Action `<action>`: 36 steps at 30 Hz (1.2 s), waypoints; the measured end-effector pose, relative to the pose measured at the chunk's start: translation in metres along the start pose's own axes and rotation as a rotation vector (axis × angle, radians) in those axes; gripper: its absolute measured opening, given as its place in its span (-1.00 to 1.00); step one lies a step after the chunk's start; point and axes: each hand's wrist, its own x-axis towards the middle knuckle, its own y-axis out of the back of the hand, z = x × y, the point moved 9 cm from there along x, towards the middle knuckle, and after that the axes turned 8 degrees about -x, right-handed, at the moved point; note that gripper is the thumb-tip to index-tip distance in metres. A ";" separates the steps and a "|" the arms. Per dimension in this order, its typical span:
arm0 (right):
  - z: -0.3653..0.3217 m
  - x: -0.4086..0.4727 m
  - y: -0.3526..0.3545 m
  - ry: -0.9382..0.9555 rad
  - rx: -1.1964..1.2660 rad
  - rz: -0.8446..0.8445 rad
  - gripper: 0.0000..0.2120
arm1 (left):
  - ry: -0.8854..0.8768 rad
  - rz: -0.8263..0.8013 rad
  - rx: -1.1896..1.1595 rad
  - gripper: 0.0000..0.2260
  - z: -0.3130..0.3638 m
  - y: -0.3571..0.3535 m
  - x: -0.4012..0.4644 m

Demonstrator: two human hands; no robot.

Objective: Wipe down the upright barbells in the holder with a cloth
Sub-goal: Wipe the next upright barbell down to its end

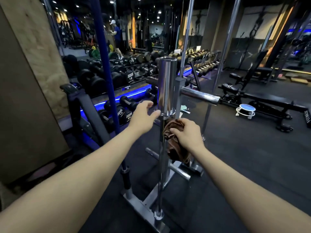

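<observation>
Forearms: reached forward from the bottom edge toward the rack, well apart.
Left hand (144, 113): fingers loosely spread, holding nothing, fingertips at or just touching the lower rim of the chrome sleeve (167, 86) — contact too close to call.
Right hand (186, 133): curled round a bunched brown cloth (173, 142), pressed against the thin shaft (162, 158) just below the sleeve.
Barbell: stood upright, foot seated in the holder (143, 206) on the floor; a blue bar (107, 78) and two more chrome bars upright beside it.
Risk, tipping: judged likely if the wipe dragged sideways while the left hand gave no real steadying grip — bar could lean out of its socket.
Risk, snagging: loose cloth tail hung near the rack's horizontal peg (200, 95); could catch on a downward stroke.
Risk, coverage: bunched cloth touched one side only; far side probably missed.
</observation>
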 end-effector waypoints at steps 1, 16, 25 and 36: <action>0.001 0.000 -0.008 0.002 0.022 -0.003 -0.80 | -0.007 -0.030 0.008 -0.65 -0.002 -0.008 0.002; 0.028 0.010 -0.066 -0.058 0.027 -0.069 -0.75 | -0.087 0.107 -0.035 -0.53 -0.013 -0.009 0.008; 0.041 0.009 -0.095 -0.082 0.047 -0.185 -0.72 | -0.110 0.134 -0.022 -0.41 -0.008 -0.006 0.010; 0.018 0.033 -0.063 0.044 0.042 0.031 -0.72 | -0.093 0.140 -0.027 -0.32 -0.006 -0.007 0.007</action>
